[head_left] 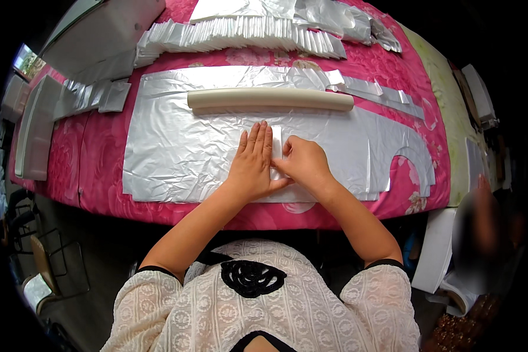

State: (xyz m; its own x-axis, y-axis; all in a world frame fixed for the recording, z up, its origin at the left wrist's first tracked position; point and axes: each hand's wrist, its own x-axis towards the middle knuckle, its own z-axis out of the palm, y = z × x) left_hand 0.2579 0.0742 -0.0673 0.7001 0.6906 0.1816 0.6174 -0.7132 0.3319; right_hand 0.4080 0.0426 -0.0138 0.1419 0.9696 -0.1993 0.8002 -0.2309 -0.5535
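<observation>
Silvery plastic bags (176, 141) lie flat and overlapping on the table in front of me. My left hand (252, 164) rests on them, fingers stretched out and held side by side, thumb toward the right. Along its right edge stands a narrow pale folded strip (277, 138), which looks like the same film. My right hand (307, 161) is closed beside it, thumb and finger pinching at the strip's edge; the fingertips are partly hidden. Just beyond both hands, a long cream-coloured tube (270, 100) lies across the bags.
A pink flowered cloth (105, 152) covers the table. At the back is a long row of folded silvery pieces (234, 35). White boxes (100, 35) stand at the far left, with more folded pieces (94, 94) next to them. A chair (44, 264) is at lower left.
</observation>
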